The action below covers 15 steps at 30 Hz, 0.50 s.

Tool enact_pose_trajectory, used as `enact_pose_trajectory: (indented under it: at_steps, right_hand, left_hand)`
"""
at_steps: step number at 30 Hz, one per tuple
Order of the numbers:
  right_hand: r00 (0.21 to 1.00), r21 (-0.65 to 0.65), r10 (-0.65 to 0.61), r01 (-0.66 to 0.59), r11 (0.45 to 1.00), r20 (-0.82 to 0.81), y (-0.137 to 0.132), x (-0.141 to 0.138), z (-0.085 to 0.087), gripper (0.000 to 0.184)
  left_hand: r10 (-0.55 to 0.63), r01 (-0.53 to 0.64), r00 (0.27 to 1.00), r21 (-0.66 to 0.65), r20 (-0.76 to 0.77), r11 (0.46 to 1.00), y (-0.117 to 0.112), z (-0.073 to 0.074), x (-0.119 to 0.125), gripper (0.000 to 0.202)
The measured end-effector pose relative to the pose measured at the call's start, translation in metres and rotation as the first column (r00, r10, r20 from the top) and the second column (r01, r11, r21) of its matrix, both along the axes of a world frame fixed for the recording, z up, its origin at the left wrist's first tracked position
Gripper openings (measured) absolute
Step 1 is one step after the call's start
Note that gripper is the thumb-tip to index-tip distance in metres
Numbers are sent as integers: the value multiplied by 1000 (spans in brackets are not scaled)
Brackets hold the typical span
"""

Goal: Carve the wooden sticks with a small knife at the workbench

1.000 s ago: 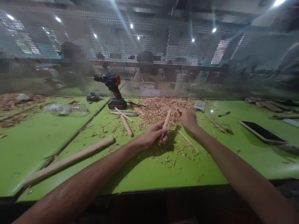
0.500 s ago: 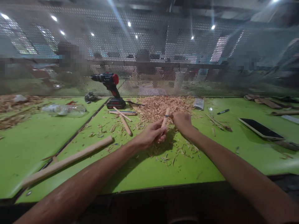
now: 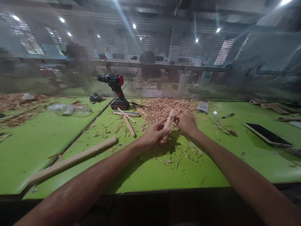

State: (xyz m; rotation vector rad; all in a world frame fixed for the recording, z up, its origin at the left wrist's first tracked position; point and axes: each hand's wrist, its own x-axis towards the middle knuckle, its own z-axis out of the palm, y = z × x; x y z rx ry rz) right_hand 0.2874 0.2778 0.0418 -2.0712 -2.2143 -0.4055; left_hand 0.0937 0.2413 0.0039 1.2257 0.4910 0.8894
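My left hand [image 3: 154, 135] is closed round the lower end of a short pale wooden stick [image 3: 169, 117], holding it tilted up and away over the green table [image 3: 150, 169]. My right hand [image 3: 187, 123] is closed in a fist just right of the stick's upper end, with a small thin blade showing at its thumb side and touching the stick. What else the fist holds is hidden. A heap of wood shavings [image 3: 164, 108] lies right behind both hands, and loose curls are scattered under them.
A red and black cordless drill [image 3: 115, 89] stands at the back. Two sticks [image 3: 128, 122] lie left of the hands, a long wooden bar [image 3: 72, 160] nearer me. A plastic bottle [image 3: 69, 109] lies left; a pen [image 3: 227, 115] and a phone [image 3: 268, 134] lie right. A perforated screen [image 3: 150, 56] closes the back.
My right hand has drawn in from the shavings heap to the stick's upper end, with the blade now against the wood. The left hand keeps the stick in about the same place.
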Motion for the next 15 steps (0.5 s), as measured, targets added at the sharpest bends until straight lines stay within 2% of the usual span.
enact_pose_trajectory:
  at_steps: [5, 9, 15]
  right_hand:
    - [997, -64, 70, -67, 996, 41, -12, -23, -8, 29]
    - [999, -31, 31, -30, 999, 44, -12, -21, -5, 38]
    - [1000, -21, 16, -16, 1000, 7, -9, -18, -6, 40]
  left_hand:
    - [42, -40, 995, -31, 95, 999, 1, -1, 2, 66]
    - [49, -43, 994, -62, 98, 997, -5, 4, 4, 66]
    - [61, -37, 984, -144, 169, 989, -5, 6, 6, 64]
